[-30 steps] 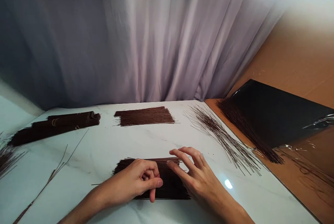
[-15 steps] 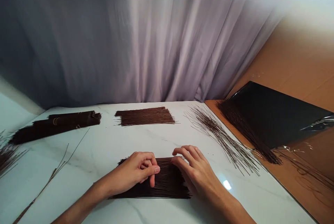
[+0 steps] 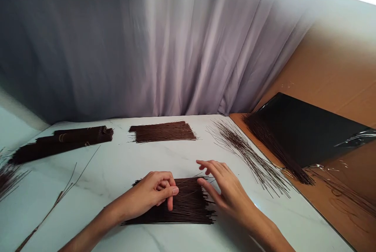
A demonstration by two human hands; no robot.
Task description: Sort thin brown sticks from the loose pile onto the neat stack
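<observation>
Both hands are working the flat pile of sticks (image 3: 188, 205) lying at the bench's (image 3: 123, 165) near edge — left hand (image 3: 155, 193) curled loosely, resting on it, right hand (image 3: 226, 189) spread open, fingertips brushing its right end.

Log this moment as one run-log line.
left hand: pressing on stick pile | right hand: fingers spread at pile's right end | table: marble

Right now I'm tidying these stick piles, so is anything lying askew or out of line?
Yes. In the near pile, between the left hand and right hand, a few sticks lie slanted across the rest. The loose heap at the right fans out unevenly, and stray sticks lie apart at the left.
</observation>
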